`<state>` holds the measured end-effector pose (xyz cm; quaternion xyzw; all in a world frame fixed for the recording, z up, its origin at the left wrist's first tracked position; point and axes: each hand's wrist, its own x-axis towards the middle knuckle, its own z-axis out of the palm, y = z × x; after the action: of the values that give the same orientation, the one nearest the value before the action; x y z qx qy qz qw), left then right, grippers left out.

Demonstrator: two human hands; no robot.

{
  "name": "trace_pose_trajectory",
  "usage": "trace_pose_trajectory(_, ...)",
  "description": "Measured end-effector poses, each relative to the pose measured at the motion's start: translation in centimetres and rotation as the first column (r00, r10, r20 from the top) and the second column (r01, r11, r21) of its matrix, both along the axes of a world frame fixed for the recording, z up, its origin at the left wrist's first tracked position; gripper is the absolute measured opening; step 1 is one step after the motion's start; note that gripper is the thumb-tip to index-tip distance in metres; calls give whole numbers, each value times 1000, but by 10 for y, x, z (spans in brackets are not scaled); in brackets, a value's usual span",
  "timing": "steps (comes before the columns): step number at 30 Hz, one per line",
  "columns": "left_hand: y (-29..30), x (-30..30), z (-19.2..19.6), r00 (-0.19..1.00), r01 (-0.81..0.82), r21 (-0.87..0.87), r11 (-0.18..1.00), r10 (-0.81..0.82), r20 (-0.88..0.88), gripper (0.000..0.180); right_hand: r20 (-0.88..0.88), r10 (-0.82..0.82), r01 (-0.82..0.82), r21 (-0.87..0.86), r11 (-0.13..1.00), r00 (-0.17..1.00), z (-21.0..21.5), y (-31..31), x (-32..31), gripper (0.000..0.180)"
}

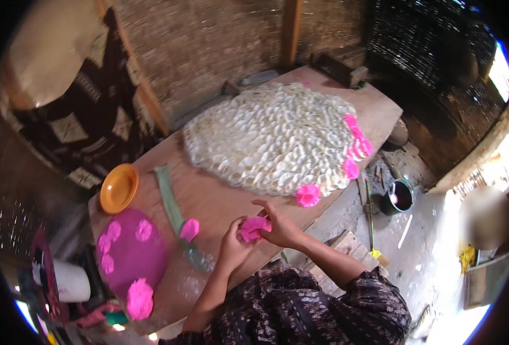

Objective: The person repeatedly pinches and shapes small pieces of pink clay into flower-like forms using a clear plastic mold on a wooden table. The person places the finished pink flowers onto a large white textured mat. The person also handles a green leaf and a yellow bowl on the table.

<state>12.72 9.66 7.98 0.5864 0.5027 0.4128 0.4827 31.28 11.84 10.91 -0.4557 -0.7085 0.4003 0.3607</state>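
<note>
Near the table's front edge, my left hand (234, 244) and my right hand (283, 229) are closed on a thin, curved bright pink dough-like piece (254, 228). My right index finger stretches out above it; the right thumb presses near its edge. Beyond my hands spreads a wide bed of overlapping cream-white, shell-like pieces (271, 138). Several pink pieces (307, 195) lie along its right and near edges. To the left is a purple round sheet (136, 264) with small flat pink pieces (143, 230) and a larger pink lump (140, 299). One pink piece (189, 230) lies beside a green strip (169, 198).
The wooden table (208, 198) stands by a woven wall (208, 52). An orange bowl (119, 187) sits at its left edge. On the floor at right are a black bucket (404, 198) and a yellow brush (380, 257). A white bucket (70, 282) is at lower left.
</note>
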Motion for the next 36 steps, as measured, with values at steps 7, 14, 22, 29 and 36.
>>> trace_pose_trajectory(7, 30, -77, 8, 692, -96, 307, 947, 285, -663, 72, 197, -607, 590, 143, 795, 770, 11, 116, 246, 84)
trace_pose_trajectory(14, 33, -113, -11, 601, -193, 160, 968, 246, -760, 59, 366, -877, 912, 142, 384, 312, 29, 193, 422, 68)
trace_pose_trajectory(22, 44, -155, -19, 842, -481, 143, 865, 501, -200, 43, 263, -851, 839, -448, 310, 455, -51, 244, 477, 53)
trace_pose_trajectory(29, 8, -208, 25, 555, -500, -85, 862, 394, 732, 52, 655, -709, 749, 325, 577, 262, 5, 245, 450, 45)
trace_pose_trajectory(36, -20, -219, 22, 45, -164, -164, 973, 174, 984, 48, 198, -296, 216, 346, 913, 934, 48, 172, 133, 32)
